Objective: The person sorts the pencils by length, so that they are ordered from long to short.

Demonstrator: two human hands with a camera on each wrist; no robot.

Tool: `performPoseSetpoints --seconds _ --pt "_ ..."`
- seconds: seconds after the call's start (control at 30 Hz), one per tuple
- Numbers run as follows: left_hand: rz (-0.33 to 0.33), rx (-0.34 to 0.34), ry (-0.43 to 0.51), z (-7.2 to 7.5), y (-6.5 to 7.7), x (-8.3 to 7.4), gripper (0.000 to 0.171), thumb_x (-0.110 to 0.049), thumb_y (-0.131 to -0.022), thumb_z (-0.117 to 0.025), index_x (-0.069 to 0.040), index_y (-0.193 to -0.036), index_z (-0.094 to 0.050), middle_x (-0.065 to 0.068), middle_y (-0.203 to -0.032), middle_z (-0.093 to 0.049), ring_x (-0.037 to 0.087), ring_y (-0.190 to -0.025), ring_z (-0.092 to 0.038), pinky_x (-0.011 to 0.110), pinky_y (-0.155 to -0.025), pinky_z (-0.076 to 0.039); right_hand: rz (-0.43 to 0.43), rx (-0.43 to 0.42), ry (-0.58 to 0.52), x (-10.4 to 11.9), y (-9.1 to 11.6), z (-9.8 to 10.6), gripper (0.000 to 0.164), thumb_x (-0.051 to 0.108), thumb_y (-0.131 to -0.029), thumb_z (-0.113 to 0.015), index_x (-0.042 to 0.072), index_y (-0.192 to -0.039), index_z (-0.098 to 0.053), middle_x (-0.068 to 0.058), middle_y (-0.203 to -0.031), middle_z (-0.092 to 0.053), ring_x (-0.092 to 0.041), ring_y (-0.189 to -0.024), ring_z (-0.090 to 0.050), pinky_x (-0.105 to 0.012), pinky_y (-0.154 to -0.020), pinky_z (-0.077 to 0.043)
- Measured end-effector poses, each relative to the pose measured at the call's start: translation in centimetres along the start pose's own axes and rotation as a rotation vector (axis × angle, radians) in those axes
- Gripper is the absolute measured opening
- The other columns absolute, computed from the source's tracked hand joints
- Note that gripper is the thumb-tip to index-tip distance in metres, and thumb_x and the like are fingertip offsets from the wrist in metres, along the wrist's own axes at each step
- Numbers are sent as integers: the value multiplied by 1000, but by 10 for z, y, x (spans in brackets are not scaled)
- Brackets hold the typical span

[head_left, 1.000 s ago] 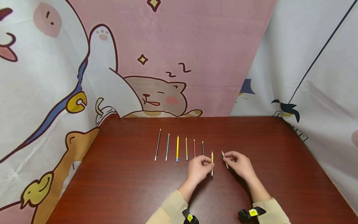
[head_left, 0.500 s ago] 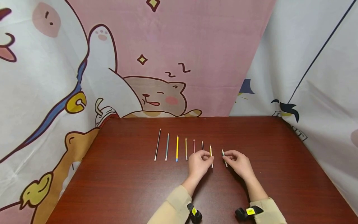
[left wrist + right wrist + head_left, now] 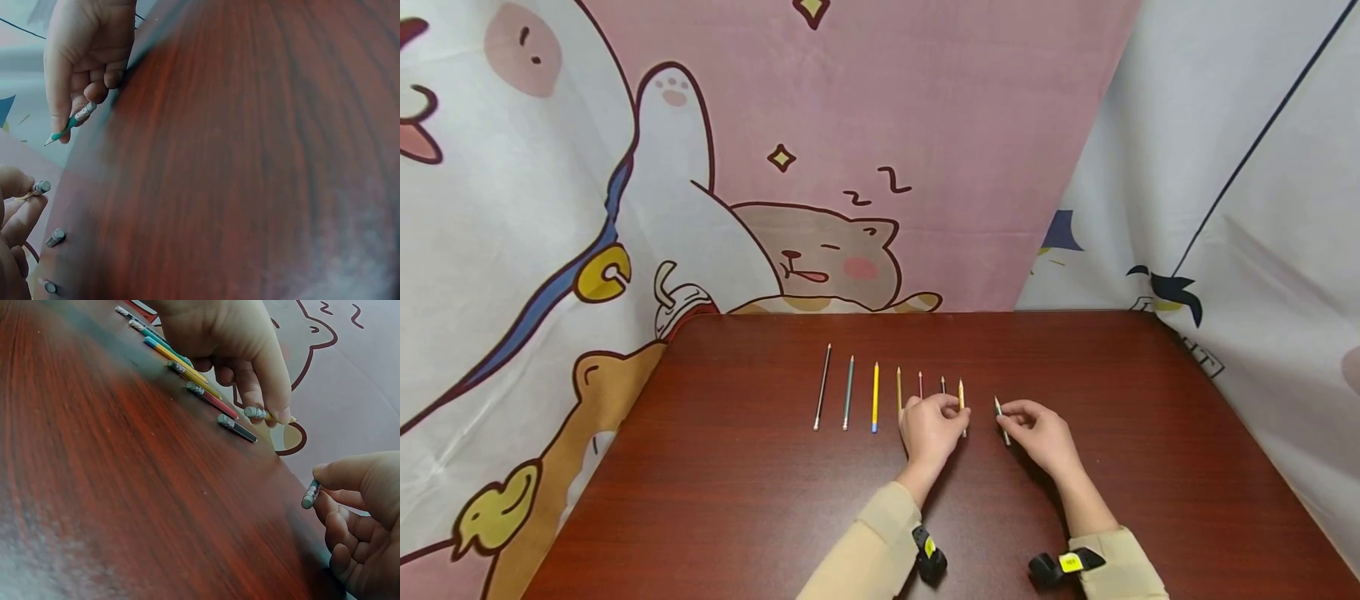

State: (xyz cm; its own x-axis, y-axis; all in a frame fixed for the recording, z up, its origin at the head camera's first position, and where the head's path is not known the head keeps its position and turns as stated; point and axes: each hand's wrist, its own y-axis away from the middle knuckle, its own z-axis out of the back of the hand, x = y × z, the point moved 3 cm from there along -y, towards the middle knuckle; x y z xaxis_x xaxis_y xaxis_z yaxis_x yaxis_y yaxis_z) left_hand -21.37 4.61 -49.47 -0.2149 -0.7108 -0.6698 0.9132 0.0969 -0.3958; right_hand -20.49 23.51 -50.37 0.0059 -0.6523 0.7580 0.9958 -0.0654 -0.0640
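Note:
My left hand (image 3: 931,432) pinches a short yellow pencil (image 3: 961,392), point away from me, between thumb and fingers. To its right, my right hand (image 3: 1041,435) pinches a short green pencil (image 3: 69,126), whose eraser end (image 3: 309,499) sticks out toward the right wrist camera. Left of the hands lies a row of pencils, longest at the left: a dark one (image 3: 823,387), a teal one (image 3: 848,393), a bright yellow one (image 3: 875,398), a gold one (image 3: 898,385), a red one (image 3: 215,402) and a short black one (image 3: 239,429). My left hand partly covers the nearest ones in the head view.
The brown wooden table (image 3: 722,500) runs back to a cartoon-printed cloth (image 3: 985,150). White cloth (image 3: 1262,275) hangs along the right side. Black wrist cameras (image 3: 931,567) sit at both cuffs.
My left hand has moved the yellow pencil away from me and slightly left, closer beside the black pencil. My right hand has barely shifted and keeps the green pencil.

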Motion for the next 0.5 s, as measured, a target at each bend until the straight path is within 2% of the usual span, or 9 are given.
performPoseSetpoints --seconds 0.27,0.5 --pt "17 -13 -6 -7 -4 1 13 -29 -74 -85 -21 -84 -80 -15 -65 -68 11 -73 -54 38 -78 -37 30 0 9 0 -6 -2 22 19 -92 -71 2 -106 -71 -7 -92 -72 -20 -82 -66 -32 -69 -50" --pt "-22 -60 -116 -15 -6 1 12 -32 -71 -87 -25 -78 -80 -16 -63 -66 11 -69 -54 35 -71 -36 41 -12 0 2 -7 -5 23 19 -91 -71 2 -106 -71 -8 -92 -72 -17 -79 -65 -29 -67 -49"
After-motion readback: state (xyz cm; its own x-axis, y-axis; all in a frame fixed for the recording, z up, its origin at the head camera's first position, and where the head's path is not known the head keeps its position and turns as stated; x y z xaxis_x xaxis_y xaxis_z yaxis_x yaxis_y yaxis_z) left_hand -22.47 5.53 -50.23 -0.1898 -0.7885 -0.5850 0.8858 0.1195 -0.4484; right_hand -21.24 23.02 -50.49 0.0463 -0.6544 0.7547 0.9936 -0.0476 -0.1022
